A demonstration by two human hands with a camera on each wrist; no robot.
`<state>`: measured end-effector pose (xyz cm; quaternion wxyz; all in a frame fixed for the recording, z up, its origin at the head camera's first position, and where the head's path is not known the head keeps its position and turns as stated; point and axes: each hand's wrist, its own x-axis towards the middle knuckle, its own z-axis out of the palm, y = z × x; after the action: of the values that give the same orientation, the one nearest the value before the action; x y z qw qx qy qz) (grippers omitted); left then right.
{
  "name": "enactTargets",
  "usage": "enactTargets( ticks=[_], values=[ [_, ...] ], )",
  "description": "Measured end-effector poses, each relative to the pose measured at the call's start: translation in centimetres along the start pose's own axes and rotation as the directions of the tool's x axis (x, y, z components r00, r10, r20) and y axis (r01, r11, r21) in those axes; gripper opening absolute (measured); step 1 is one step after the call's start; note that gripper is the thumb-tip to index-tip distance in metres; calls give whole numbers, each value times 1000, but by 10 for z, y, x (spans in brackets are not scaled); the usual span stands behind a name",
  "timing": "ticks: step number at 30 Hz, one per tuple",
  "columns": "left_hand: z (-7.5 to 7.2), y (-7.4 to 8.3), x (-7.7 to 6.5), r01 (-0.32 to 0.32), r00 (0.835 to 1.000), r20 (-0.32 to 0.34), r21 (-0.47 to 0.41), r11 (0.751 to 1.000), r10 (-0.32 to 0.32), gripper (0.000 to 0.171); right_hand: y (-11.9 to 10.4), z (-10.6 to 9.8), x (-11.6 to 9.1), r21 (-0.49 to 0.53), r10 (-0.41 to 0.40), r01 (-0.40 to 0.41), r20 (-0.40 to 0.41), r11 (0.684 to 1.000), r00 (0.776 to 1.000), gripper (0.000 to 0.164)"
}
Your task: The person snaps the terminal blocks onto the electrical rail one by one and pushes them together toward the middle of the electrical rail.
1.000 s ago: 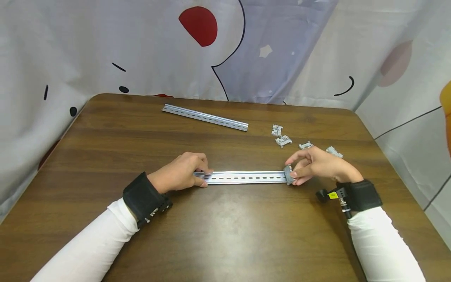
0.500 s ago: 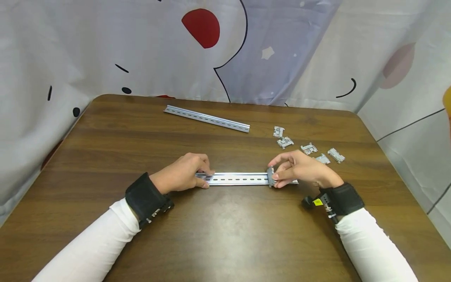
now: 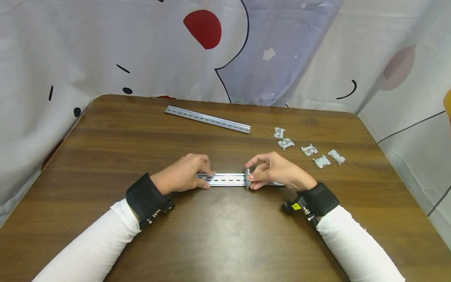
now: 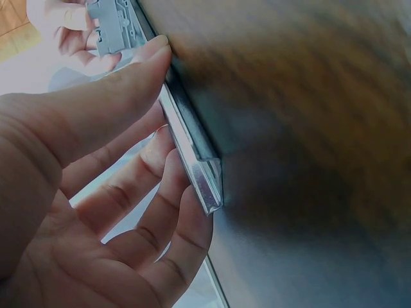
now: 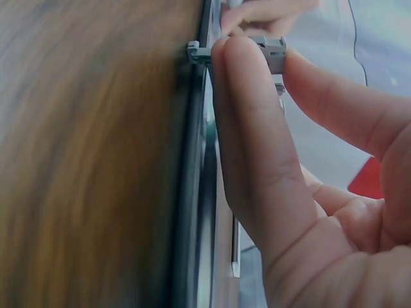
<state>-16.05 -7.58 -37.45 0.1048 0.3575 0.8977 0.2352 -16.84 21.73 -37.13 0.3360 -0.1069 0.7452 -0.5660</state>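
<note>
While my left hand (image 3: 186, 172) pinches the slotted DIN rail (image 3: 226, 182) at its left end, my right hand (image 3: 278, 170) pinches a grey terminal block (image 3: 248, 178) set across the same rail, to the right of my left grip. Five loose terminal blocks (image 3: 321, 161) lie beyond and right of my right grip; second DIN rail (image 3: 208, 119), past both hands, on wood-grain table (image 3: 225, 235).

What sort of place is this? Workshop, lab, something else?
Probably an improvised tabletop assembly or recording station rather than a full workshop: a wood-grain table, printed fabric behind it, and a slotted metal rail with a small gray module at it.
</note>
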Motion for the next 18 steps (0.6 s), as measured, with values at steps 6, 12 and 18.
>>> enactTargets(
  ticks=[6,12,18],
  values=[
    [1,0,0,8,1000,1,16,1000,-8,35,-3,12,9,22,-14,14,8,1000,1000,42],
    [1,0,1,19,1000,10,13,1000,-19,35,-3,18,13,41,-11,11,11,999,1000,43],
    [0,-1,1,18,1000,2,10,1000,-18,35,-2,20,14,-1,-14,14,-5,1000,1000,40]
  ],
)
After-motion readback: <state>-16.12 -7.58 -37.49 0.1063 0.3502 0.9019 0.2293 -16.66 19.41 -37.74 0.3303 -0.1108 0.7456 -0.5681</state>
